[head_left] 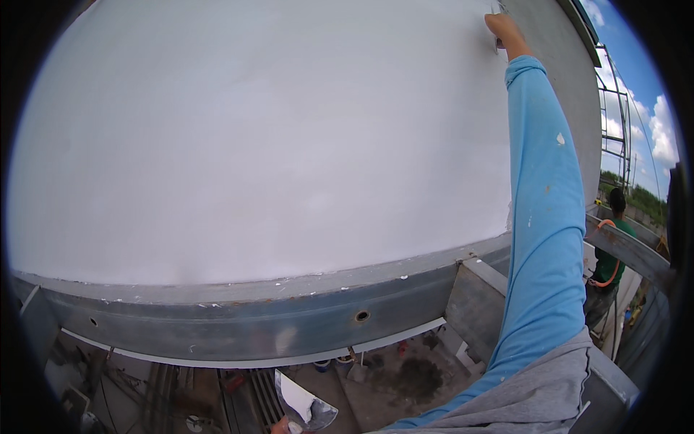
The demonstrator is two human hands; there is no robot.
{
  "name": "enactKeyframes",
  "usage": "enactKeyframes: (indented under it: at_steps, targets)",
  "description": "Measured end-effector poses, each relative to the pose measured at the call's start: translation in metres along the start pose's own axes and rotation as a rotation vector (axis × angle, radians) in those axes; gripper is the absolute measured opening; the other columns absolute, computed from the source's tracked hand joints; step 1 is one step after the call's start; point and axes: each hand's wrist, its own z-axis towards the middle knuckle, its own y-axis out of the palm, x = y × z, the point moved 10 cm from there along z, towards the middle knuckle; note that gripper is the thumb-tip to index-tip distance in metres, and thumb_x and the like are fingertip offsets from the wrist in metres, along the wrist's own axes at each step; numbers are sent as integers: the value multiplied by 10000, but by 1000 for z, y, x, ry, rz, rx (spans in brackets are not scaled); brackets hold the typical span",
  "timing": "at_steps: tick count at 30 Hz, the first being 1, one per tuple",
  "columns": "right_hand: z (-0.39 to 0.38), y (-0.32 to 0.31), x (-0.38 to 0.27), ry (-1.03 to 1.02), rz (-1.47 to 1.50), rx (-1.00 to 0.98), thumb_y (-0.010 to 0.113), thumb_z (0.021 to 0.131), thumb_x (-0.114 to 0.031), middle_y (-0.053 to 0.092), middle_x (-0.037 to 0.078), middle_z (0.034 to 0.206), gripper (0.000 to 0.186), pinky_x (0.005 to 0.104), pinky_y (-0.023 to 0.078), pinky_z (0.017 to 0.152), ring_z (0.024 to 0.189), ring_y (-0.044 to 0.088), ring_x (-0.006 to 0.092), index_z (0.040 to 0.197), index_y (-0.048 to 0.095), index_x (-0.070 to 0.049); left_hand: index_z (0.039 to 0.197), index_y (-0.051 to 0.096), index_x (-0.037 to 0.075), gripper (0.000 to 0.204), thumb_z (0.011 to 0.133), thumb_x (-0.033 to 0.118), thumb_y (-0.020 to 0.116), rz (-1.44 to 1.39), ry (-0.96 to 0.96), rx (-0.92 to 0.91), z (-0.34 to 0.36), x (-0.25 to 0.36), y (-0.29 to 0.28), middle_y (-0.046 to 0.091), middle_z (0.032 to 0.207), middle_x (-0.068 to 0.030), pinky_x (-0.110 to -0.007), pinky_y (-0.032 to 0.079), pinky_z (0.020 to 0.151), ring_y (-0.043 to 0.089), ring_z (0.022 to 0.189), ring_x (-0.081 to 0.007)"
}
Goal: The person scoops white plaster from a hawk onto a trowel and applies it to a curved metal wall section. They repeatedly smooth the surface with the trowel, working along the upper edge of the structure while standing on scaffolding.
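My right hand (pixel 506 30) is raised to the upper right of a white-coated wall (pixel 260 137), closed on a metal blade tool (pixel 497 45) held against the surface near the border with grey, uncoated wall. My right arm is in a blue sleeve with white specks. Low in the picture my left hand (pixel 280 427), mostly cut off by the frame, grips a wide putty knife (pixel 318 411) carrying white compound.
A metal ledge (pixel 238 322) runs along the wall's foot, with beams (pixel 477 296) at the right. Below are planks, buckets (pixel 325 365) and a stained floor (pixel 405 376). A person in green (pixel 611 253) stands at the right beside railings; scaffolding (pixel 614 108) rises beyond.
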Motion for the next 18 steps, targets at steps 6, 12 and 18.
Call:
enactKeyframes:
  at_steps: [6, 12, 18]
  targets:
    - [-45, -10, -88, -146, 1, 88, 555, 871, -298, 703, 160, 1030, 350, 401, 536, 779, 919, 678, 337, 1084, 687, -53, 932, 598, 33, 220, 752, 71, 718, -68, 18, -40, -3, -16, -25, 614, 774, -86, -356, 459, 665, 536, 744, -161]
    - [-77, -12, -185, -133, -94, 200, 513, 865, -383, 704, 174, 1046, 400, 427, 519, 856, 998, 669, 338, 988, 731, -72, 912, 594, 44, 247, 711, 16, 735, -75, 123, -13, -3, -32, -61, 601, 744, -66, -352, 452, 650, 508, 725, -145]
    - [-135, -10, -278, -278, -155, 225, 486, 902, -420, 706, 149, 1061, 424, 437, 523, 851, 1020, 662, 333, 1000, 728, -85, 910, 590, 39, 218, 731, 9, 711, -43, 81, 52, -13, -62, -96, 597, 747, -63, -349, 450, 641, 506, 716, -148]
